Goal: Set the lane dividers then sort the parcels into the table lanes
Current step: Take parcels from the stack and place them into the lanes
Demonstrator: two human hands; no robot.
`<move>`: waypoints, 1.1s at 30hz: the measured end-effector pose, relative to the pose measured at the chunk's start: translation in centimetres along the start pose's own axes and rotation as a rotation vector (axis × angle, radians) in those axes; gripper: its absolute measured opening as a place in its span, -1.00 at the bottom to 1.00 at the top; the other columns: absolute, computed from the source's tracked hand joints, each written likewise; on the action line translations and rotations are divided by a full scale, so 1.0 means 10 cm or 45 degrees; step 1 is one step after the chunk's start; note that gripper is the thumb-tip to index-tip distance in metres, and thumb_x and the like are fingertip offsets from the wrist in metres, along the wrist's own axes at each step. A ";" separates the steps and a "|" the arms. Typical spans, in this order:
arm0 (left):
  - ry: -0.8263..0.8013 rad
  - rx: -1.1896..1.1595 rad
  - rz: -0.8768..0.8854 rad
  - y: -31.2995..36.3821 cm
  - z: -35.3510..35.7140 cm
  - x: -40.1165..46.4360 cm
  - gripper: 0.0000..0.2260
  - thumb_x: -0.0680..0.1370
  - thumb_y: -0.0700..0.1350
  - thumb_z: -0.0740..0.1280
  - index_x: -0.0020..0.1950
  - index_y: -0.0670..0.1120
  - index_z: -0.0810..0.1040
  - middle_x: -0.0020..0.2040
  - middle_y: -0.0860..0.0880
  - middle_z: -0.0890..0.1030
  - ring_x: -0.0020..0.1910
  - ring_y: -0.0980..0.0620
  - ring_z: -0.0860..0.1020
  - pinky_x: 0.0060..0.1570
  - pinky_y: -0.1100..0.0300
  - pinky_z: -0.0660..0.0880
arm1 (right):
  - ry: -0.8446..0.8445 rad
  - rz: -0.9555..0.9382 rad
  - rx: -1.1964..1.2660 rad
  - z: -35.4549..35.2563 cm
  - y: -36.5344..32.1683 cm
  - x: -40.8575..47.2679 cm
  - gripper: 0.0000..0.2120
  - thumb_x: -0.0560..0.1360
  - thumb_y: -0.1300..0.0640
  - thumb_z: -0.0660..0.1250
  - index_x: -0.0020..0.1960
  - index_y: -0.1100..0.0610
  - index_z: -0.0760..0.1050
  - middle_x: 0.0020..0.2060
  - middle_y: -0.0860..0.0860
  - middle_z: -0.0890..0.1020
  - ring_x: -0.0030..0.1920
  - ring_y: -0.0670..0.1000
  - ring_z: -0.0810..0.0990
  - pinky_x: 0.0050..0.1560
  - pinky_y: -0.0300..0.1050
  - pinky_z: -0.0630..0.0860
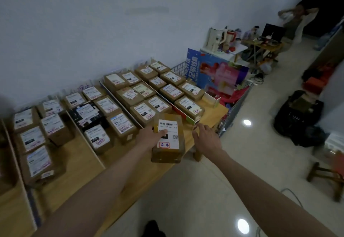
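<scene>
Fingers of the left hand (149, 137) are pressed on the white label of a brown cardboard parcel (168, 138), held over the wooden table (130, 179) edge. Beside it, the right hand (205, 137) is spread, touching nothing.

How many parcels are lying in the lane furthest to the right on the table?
7 parcels: two at the back, two pairs in front of those, one nearest us. Others may hide underneath.

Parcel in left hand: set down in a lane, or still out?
Still out. The parcel, gripped by the left hand, overhangs the table front edge.
</scene>
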State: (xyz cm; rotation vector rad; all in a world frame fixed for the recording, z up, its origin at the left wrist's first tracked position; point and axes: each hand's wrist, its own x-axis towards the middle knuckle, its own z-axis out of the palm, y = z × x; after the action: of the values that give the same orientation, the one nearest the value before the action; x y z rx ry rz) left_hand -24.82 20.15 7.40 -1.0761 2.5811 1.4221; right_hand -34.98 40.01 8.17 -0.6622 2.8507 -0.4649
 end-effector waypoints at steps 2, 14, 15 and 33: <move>-0.022 -0.001 0.027 0.18 0.14 0.17 -0.75 0.54 0.18 0.37 0.08 0.04 0.54 -0.04 0.08 0.66 -0.25 0.23 0.59 -0.32 0.31 0.47 | 0.007 0.014 0.019 -0.05 0.17 0.16 -0.59 0.65 -0.09 0.06 0.43 0.05 0.30 0.36 0.09 0.45 0.35 0.13 0.42 0.32 0.11 0.38; -0.117 -0.106 0.042 1.15 0.97 1.71 -0.68 0.53 0.16 0.38 0.18 0.00 0.60 0.05 0.03 0.69 -0.19 0.19 0.62 -0.29 0.32 0.51 | -0.059 0.074 -0.015 -0.36 0.99 1.74 -0.56 0.66 -0.06 0.08 0.50 0.05 0.24 0.42 0.09 0.40 0.40 0.15 0.37 0.36 0.16 0.38; -0.116 -0.109 0.039 1.23 1.03 1.84 -0.66 0.53 0.17 0.38 0.19 -0.01 0.59 0.06 0.03 0.69 -0.17 0.17 0.63 -0.29 0.32 0.50 | -0.069 0.072 -0.010 -0.39 1.05 1.89 -0.56 0.66 -0.06 0.08 0.49 0.05 0.24 0.41 0.10 0.41 0.40 0.15 0.37 0.36 0.17 0.38; 0.022 -0.239 -0.244 2.24 2.25 3.07 -0.58 0.52 0.23 0.36 0.24 -0.01 0.56 0.09 0.03 0.67 -0.03 0.06 0.64 -0.15 0.19 0.56 | -0.292 -0.130 0.326 -0.59 2.09 3.84 -0.59 0.66 -0.06 0.10 0.45 0.07 0.29 0.22 0.03 0.56 0.08 0.03 0.57 -0.02 -0.07 0.59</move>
State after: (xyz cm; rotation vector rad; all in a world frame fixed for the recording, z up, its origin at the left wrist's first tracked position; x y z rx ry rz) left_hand -67.89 27.65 1.16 -1.3221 2.3162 1.6368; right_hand -78.69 41.93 2.69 -0.7590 2.4969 -0.7063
